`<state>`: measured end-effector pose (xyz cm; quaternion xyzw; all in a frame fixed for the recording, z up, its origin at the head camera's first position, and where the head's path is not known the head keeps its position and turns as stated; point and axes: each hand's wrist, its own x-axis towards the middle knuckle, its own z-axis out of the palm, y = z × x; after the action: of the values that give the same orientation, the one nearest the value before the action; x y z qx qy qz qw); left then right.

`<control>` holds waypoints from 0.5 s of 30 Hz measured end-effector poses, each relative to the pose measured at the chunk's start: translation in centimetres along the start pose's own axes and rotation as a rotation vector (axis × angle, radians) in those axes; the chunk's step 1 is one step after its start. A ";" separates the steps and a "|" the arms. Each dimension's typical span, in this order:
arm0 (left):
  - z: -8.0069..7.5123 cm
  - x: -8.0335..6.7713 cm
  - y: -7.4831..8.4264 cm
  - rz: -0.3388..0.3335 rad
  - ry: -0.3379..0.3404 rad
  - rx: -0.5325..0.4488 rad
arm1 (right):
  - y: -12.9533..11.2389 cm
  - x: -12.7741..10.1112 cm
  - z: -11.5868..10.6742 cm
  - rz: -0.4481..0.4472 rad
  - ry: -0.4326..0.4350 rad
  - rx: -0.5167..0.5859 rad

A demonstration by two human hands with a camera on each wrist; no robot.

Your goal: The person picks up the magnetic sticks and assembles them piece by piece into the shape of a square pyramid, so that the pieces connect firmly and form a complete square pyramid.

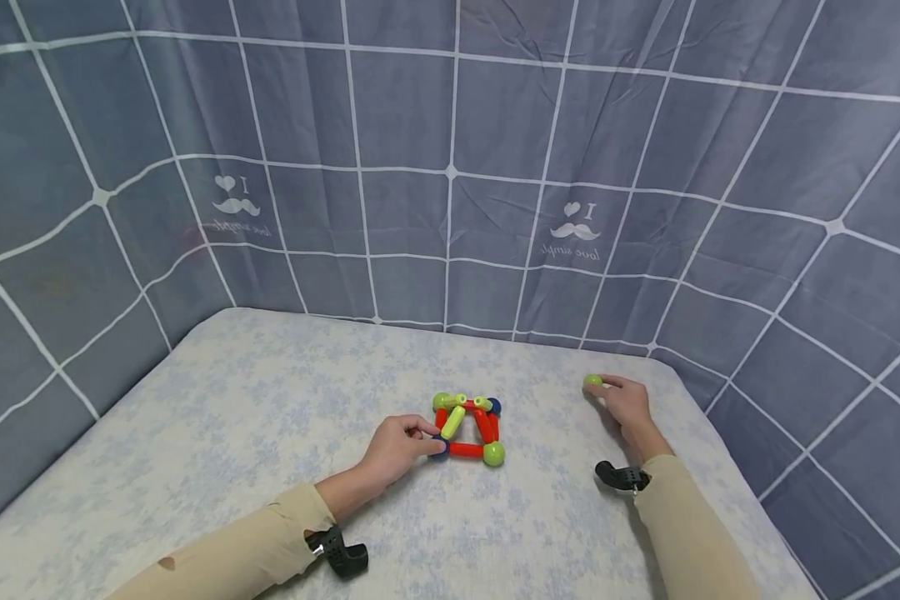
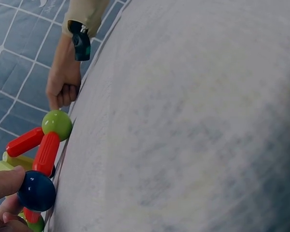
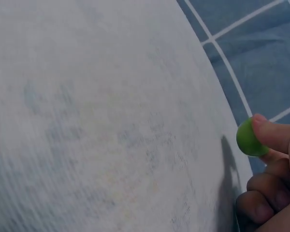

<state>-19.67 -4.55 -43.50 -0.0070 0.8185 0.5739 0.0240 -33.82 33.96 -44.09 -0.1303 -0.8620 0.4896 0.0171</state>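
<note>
Hands on a pale floral bench (image 1: 232, 433), head view. My left hand (image 1: 397, 448) sits at 9 o'clock of the stick-and-ball frame (image 1: 468, 427), fingers curled, thumb and fingertips pinching the dark blue ball (image 2: 36, 191) at the frame's near-left corner. My right hand (image 1: 628, 402) lies well apart from the frame, out at its 3 o'clock, with the thumb and forefinger pinching a loose green ball (image 3: 250, 138); the other fingers (image 3: 253, 205) are curled under, resting on the bench.

Key relation: the loose green ball lies at 3 o'clock of the frame, so the frame lies at 9 o'clock of my right hand. My left hand is the nearer one, already touching the frame. The frame is a rough square of red and yellow-green sticks lying nearly flat, with a further green ball (image 1: 493, 453) at its near-right corner; the near red stick (image 1: 465, 450) runs from 9 to 3 o'clock between the 2 near balls.

Surroundings: grey-blue cloth (image 1: 450, 167) with a white grid and moustache prints hangs around the bench at 9, 12 and 3 o'clock. A black wrist camera (image 1: 341, 552) shows on my left sleeve.
</note>
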 end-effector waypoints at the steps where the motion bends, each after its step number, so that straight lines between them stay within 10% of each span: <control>1: 0.0 0.0 0.0 0.001 0.001 0.000 | -0.3 -0.2 0.0 -0.007 -0.009 0.000; 15: -0.1 0.0 -0.1 0.005 -0.004 -0.001 | -4.0 -3.3 1.6 -0.110 -0.159 -0.019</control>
<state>-19.69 -4.67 -43.54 -0.0038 0.8182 0.5744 0.0240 -31.74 29.82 -41.20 -0.0436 -0.8711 0.4885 -0.0256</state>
